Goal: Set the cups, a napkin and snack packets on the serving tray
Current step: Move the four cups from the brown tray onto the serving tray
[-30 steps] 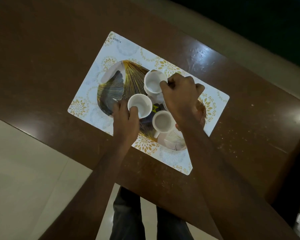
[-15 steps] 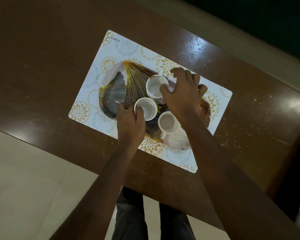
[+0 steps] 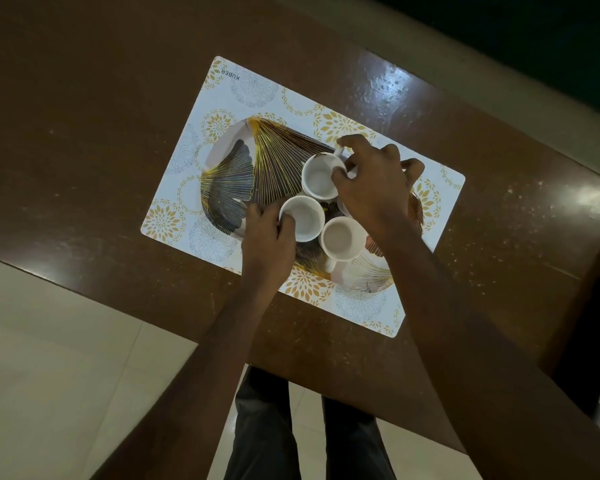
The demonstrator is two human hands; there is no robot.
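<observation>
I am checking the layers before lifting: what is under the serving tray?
A white placemat with gold flower prints lies under the serving tray, on the brown table. Its middle is covered by the tray, so anything between them cannot be seen.

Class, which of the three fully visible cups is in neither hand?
The near cup, closest to the person: no fingers hold it, while the left hand grips the left cup and the right hand holds the far cup.

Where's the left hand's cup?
In the head view, that cup stands on the serving tray, gripped by the left hand; the far cup, in the right hand, is behind it and a third cup at its right.
</observation>
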